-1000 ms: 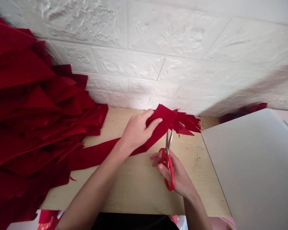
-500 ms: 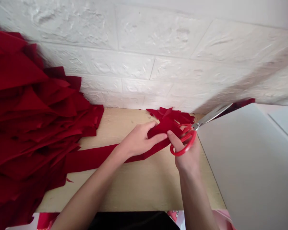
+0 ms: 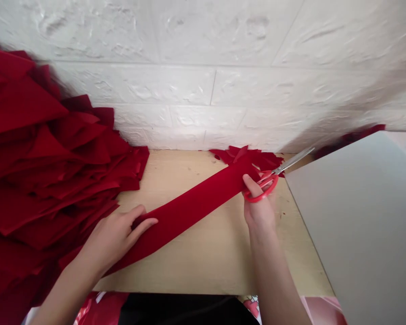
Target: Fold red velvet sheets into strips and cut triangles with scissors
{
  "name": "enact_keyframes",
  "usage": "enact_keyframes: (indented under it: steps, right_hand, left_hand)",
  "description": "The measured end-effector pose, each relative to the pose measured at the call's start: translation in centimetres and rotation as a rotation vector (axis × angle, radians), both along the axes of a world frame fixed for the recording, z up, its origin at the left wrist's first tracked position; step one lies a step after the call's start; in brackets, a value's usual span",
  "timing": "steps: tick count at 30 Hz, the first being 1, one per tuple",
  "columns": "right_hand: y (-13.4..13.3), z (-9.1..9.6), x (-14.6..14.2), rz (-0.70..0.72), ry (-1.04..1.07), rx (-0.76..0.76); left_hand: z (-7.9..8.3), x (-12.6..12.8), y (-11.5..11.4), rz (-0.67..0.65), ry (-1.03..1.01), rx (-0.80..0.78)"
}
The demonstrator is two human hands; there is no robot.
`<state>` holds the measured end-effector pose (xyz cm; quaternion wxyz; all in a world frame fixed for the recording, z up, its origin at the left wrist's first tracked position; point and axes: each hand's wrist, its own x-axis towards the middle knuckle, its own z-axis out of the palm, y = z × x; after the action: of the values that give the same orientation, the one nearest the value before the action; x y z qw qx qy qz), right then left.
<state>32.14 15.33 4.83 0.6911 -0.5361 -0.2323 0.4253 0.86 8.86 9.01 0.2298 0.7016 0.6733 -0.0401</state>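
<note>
My left hand (image 3: 117,237) grips the lower end of a long strip of red felt (image 3: 186,212), its thumb lying over the top. The strip runs diagonally up the table to my right hand (image 3: 259,207), which holds red-handled scissors (image 3: 262,183). Their closed-looking steel blades point up and right, away from the strip. The strip's upper end passes under the scissor handles and reaches a small heap of jagged red felt scraps (image 3: 246,157). A large pile of red felt pieces (image 3: 47,158) lies beside my left hand.
The light wooden table (image 3: 196,271) meets a white brick-textured wall panel (image 3: 203,90) at the back. A large pale grey board (image 3: 355,225) covers the right side, with dark red fabric (image 3: 350,142) behind it. A red printed package (image 3: 101,309) shows below the front edge.
My left hand has slid down the strip to the lower left, and the strip now lies straighter and more exposed. The scissors have swung from upright to pointing right since the oldest frame.
</note>
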Motion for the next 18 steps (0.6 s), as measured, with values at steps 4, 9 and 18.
enact_keyframes:
  steps: [4, 9, 18]
  right_hand:
    - [-0.1, -3.3, -0.4, 0.021, -0.07, 0.002]
    - [-0.5, -4.6, 0.1, 0.034, -0.076, 0.107]
    - [-0.6, -4.3, -0.1, 0.076, -0.083, 0.148]
  left_hand:
    - [-2.9, -1.3, -2.3, 0.028, 0.206, 0.016]
    - [-3.3, -2.1, -4.0, 0.045, 0.316, 0.071]
    - [-1.5, -5.1, -7.2, 0.185, 0.253, 0.067]
